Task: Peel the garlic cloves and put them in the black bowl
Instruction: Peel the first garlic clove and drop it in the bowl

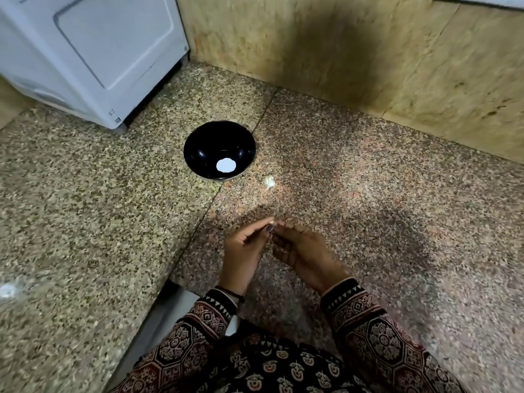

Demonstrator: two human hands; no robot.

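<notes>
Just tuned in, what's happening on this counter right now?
A person's left hand pinches a small pale piece, probably a garlic clove, with the blurred right hand meeting it, above the granite counter. The black bowl stands further back, apart from the hands. A white scrap lies on the counter to its right.

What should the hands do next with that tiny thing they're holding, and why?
Probably peel the skin off the little pale piece, which the left hand and right hand pinch at their fingertips; it is too blurred to tell if it is bare. The black bowl shows no cloves, and another garlic piece waits on the counter beside it.
</notes>
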